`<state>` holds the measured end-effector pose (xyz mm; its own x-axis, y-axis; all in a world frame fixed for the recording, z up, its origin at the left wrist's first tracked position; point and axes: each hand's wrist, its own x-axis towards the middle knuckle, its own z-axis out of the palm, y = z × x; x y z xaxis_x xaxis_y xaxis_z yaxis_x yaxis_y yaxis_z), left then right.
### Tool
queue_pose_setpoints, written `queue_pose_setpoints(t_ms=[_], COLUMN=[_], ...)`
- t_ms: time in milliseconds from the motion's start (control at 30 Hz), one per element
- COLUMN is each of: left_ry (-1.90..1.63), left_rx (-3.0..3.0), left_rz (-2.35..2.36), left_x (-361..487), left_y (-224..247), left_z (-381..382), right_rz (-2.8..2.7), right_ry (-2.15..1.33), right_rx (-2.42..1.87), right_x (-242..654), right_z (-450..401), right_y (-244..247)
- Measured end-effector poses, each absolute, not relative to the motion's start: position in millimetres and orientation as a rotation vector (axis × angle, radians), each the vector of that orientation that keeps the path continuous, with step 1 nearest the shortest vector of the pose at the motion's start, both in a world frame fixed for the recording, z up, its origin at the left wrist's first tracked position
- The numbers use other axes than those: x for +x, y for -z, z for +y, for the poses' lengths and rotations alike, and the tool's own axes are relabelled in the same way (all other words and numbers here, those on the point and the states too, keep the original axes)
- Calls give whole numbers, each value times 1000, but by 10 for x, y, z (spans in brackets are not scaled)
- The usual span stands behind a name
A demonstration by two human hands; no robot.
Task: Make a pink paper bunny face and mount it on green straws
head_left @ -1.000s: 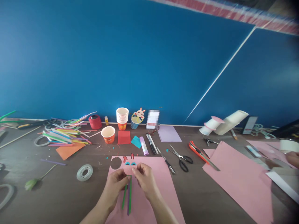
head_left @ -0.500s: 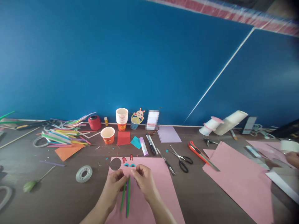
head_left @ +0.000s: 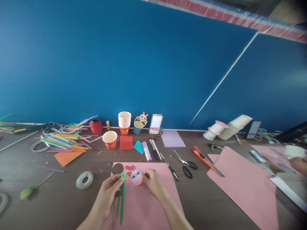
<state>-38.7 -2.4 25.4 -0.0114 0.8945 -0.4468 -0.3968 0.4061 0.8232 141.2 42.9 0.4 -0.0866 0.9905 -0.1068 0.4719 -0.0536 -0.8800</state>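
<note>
My left hand (head_left: 110, 191) pinches the upper ends of green and purple strips (head_left: 122, 198), which hang down over a large pink sheet (head_left: 148, 207). To their right, my right hand (head_left: 152, 182) holds the edge of a round pink rabbit face (head_left: 136, 179) with blue eyes and red-lined ears. The face and the strips are apart. A small red scrap (head_left: 128, 167) lies by the ears, beside the round hole at the sheet's top left corner.
Scissors (head_left: 185, 164), a pen and an orange cutter (head_left: 202, 156) lie right of the sheet. A tape roll (head_left: 84, 180) is at left. Paper cups (head_left: 124, 120) stand behind. At far right, another person's hand (head_left: 299, 166) is near a white cup.
My left hand has moved the strips left, away from the rabbit face. The face is now tilted and fully visible in my right hand, which has shifted slightly right.
</note>
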Motion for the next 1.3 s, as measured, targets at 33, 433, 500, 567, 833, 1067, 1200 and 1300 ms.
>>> queue_pose_setpoints(t_ms=[33,433,500,567,833,1067,1200,1300], left_ry=[-1109,-1084,-1077,-1076,-1085,-1125,-1121,-1114], left_rx=[543,553,559,551,513,402,378,383], left_rz=[1167,1153,1151,1151,1140,1177,1188,1160], left_x=[-391,-383,-374,-369,-380,-430,-469,-453], left_y=[-250,-246,-260,-267,-236,-245,-243,-254], left_z=[-23,-16,-12,-10,-21,-64,-83,-90], right_rz=[-1628,-1554,-1567,-1607,-2004,-2320,-2282,-2112], right_ry=[-1056,-922,-859,-758,-309,-295,-377,-251], right_rx=[-1585,-1512,-1513,-1517,-1462,-1478,-1422,-1531], right_x=[1414,1371,1361,1361,1407,1439,1518,1560], right_z=[436,413,389,359,241,66,112,365], right_y=[6,-34,-68,-105,-97,-104,-240,-324])
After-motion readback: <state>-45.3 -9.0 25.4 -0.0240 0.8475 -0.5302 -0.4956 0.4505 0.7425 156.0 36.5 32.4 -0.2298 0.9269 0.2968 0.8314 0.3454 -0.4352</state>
